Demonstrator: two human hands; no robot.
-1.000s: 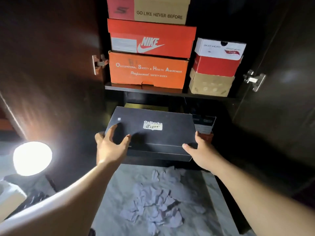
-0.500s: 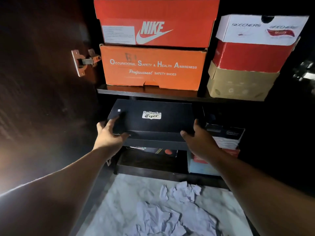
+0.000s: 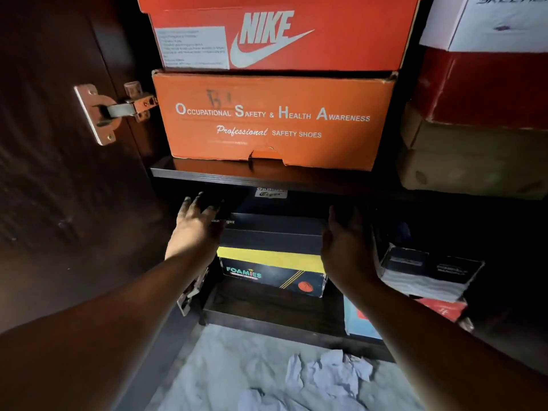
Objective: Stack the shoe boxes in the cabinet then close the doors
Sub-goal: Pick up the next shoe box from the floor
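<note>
The black shoe box (image 3: 271, 232) had gone deeper than a moment earlier, now on the yellow-lidded Foamies box (image 3: 271, 272) under the cabinet shelf's (image 3: 207, 173) front edge. The left hand (image 3: 197, 223) lay flat on its left corner, fingers spread; the right hand (image 3: 345, 247) pressed straight-fingered against its right end.

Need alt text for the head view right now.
Both hands, left and right, push a black box onto a Foamies box under the shelf. Above sit orange and Nike boxes.
</note>
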